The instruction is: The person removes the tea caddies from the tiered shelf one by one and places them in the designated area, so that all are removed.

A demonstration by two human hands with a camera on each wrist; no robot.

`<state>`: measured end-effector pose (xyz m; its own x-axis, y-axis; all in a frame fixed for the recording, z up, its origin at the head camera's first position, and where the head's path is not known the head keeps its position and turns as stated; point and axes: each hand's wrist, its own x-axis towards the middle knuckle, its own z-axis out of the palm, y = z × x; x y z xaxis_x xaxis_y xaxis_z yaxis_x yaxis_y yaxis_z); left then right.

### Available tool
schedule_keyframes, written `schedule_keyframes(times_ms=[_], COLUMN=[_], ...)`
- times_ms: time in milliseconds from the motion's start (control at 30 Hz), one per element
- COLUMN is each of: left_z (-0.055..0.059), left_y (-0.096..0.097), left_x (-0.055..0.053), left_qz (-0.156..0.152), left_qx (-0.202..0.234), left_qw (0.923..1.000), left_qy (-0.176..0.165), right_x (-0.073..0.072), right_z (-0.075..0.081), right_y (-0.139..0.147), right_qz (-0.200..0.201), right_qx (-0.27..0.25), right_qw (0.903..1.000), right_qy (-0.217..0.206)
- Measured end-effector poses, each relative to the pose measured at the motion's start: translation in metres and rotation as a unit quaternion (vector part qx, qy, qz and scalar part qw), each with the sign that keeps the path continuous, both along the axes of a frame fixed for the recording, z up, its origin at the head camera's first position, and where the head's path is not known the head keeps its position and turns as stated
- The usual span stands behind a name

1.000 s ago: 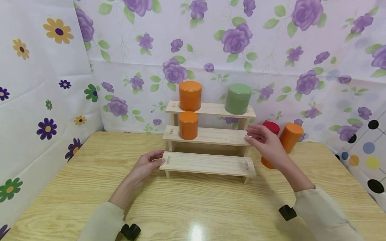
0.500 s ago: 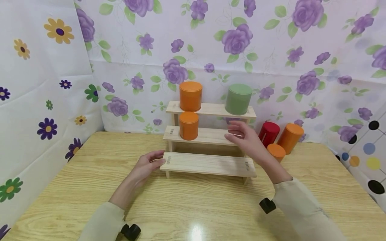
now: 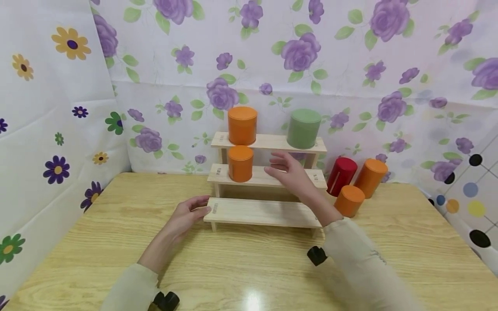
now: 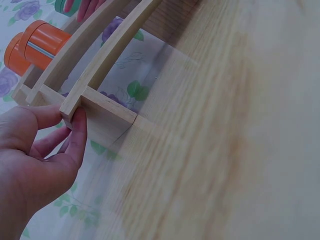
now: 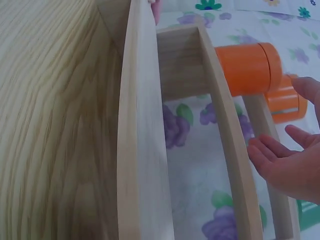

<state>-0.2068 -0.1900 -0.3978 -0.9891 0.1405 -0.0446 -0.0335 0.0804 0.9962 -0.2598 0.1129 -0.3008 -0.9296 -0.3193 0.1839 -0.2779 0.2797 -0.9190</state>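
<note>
A three-step wooden display stand stands on the table. My left hand pinches the left end of its lowest board, thumb and finger on either side of the corner in the left wrist view. My right hand is over the middle step with thumb and fingers spread apart, nothing between them. Just left of its fingertips is a small orange canister on that step. The top step carries a larger orange canister at left and a green canister at right.
To the right of the stand, a red canister, a tall orange canister and a short orange canister stand together on the wooden table. Floral cloth hangs close behind the stand.
My right hand has moved left from the right end of the middle step toward the small orange canister, uncovering the red and short orange canisters. My left hand keeps its hold.
</note>
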Motion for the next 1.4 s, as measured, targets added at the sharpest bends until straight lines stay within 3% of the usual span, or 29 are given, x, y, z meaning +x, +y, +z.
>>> schedule_keyframes(times_ms=[833,1200,1400], left_z=[0.0,-0.002,-0.002], left_y=[-0.001,0.0,-0.001], left_x=[0.001,0.0,-0.001], left_qz=[0.001,0.001,0.004], left_qx=[0.003,0.0,-0.002], left_qw=[0.9999,0.9999,0.9998], left_qy=[-0.012,-0.013,-0.017], right_x=[-0.009,-0.01,-0.01], right_z=[-0.004,-0.006,-0.006], right_y=[-0.057,-0.071,-0.073], right_qz=[-0.001,-0.002,0.009], right_qx=[-0.069,-0.083,-0.079], right_qw=[0.9971,0.9963,0.9968], right_qy=[-0.034,-0.022,0.013])
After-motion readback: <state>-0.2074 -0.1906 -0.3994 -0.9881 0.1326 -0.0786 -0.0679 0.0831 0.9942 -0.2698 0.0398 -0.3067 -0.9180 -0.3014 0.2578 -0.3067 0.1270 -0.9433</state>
